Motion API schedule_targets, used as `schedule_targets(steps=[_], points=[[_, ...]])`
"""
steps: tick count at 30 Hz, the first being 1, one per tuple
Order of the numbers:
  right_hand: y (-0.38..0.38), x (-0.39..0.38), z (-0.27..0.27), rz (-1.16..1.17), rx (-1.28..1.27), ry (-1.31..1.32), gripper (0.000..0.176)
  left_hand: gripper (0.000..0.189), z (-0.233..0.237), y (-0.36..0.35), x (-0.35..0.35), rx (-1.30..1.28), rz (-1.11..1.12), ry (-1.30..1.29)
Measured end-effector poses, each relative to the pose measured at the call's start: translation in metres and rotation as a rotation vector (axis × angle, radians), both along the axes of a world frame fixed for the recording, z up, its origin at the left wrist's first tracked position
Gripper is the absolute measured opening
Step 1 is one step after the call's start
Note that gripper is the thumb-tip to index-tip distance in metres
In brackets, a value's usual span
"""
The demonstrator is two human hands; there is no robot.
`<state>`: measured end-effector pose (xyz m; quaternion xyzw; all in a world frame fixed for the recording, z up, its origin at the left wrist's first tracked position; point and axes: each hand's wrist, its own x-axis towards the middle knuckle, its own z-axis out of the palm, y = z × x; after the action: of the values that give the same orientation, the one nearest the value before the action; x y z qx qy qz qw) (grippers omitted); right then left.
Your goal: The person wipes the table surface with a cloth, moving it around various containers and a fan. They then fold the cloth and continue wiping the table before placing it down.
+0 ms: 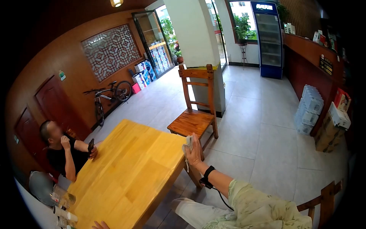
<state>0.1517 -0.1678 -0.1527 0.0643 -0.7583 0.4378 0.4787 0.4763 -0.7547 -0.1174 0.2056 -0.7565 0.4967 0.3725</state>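
My right hand (195, 152) presses a greyish-white cloth (187, 144) against the far right corner of the yellow wooden table (129, 164). Part of the cloth hangs down past the table's edge. Only the fingers of my left hand (100, 225) show, at the bottom of the view. They lie apart on the near part of the tabletop, holding nothing visible. Just beyond the cloth stands a wooden chair (192, 121), its seat close to the table's far corner.
A seated person (61, 152) with a phone (91, 146) leans on the table's left side. Glass containers (64, 198) stand at its near left corner. A bicycle (108, 97), a pillar (194, 38), a drinks fridge (268, 42), wrapped bottles (309, 108) and boxes (329, 133) are around the room.
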Motion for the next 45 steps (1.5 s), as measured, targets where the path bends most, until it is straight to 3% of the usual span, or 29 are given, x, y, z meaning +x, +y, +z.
schedule_targets(steps=[2,7,9,13,15,17,20,22,23,25,26,28,29,31,33,35,37,41,43,44,45], points=[[-0.019,-0.006,-0.009,0.023,-0.373,0.005,0.061,0.048,0.001,-0.001,-0.001,0.024,-0.022,0.005],[-0.048,0.01,-0.03,0.231,-0.704,-0.354,0.063,0.043,0.007,0.007,-0.003,0.194,-0.015,-0.026],[-0.057,0.016,-0.034,0.325,-0.851,-0.543,0.065,0.069,0.061,0.058,-0.02,1.311,0.403,-0.122],[-0.092,0.059,-0.034,0.343,-0.825,-0.648,0.062,0.069,0.056,0.048,-0.017,1.313,0.38,-0.127],[-0.118,0.087,-0.043,0.4,-0.746,-0.538,0.054,0.069,0.057,0.05,-0.018,1.315,0.37,-0.111],[-0.133,0.113,-0.055,0.496,-0.504,-0.677,0.048,0.069,0.054,0.046,-0.018,1.326,0.361,-0.091],[-0.166,0.161,-0.026,0.479,-0.566,-0.549,0.045,0.069,0.053,0.045,-0.015,1.336,0.332,-0.066],[-0.173,0.178,-0.028,0.651,-0.476,-0.815,0.041,0.069,0.055,0.046,-0.014,1.342,0.315,-0.053],[-0.178,0.185,-0.029,0.655,-0.467,-0.814,0.041,0.069,0.055,0.046,-0.013,1.339,0.308,-0.052],[-0.188,0.197,-0.03,0.846,-0.477,-1.154,0.036,0.069,0.057,0.047,-0.014,1.341,0.303,-0.047],[-0.199,0.2,-0.033,0.852,-0.466,-1.158,0.036,0.07,0.057,0.045,-0.014,1.335,0.299,-0.061],[-0.226,0.214,-0.046,1.185,-0.706,-1.264,0.034,0.071,0.055,0.041,-0.012,1.305,0.299,-0.07],[-0.231,0.232,-0.032,1.216,-0.687,-1.314,0.034,0.071,0.049,0.035,-0.01,1.276,0.314,-0.069],[-0.233,0.251,0.039,1.285,-0.996,-1.501,0.036,0.071,0.019,0.003,-0.006,1.175,0.182,-0.037],[-0.225,0.243,0.045,1.459,-0.474,-1.515,0.039,0.072,0.033,0.018,-0.005,1.193,0.223,-0.027],[-0.217,0.242,0.112,1.443,-0.06,-1.652,0.037,0.076,0.017,0.0,-0.007,1.195,0.207,-0.059],[-0.227,0.235,0.126,1.745,-0.003,-1.271,0.039,0.076,0.043,0.023,-0.009,1.24,0.269,-0.024],[-0.262,0.199,0.151,1.552,0.327,-0.698,0.045,0.075,0.048,0.026,-0.006,1.293,0.281,-0.017],[-0.28,0.192,0.193,1.299,0.695,-0.605,0.055,0.074,0.049,0.029,-0.007,1.303,0.266,-0.025],[-0.294,0.179,0.19,1.31,0.696,-0.611,0.055,0.074,0.05,0.03,-0.006,1.305,0.28,-0.027],[-0.308,0.162,0.178,1.305,0.806,-0.304,0.063,0.074,0.052,0.032,-0.005,1.311,0.273,-0.028]])
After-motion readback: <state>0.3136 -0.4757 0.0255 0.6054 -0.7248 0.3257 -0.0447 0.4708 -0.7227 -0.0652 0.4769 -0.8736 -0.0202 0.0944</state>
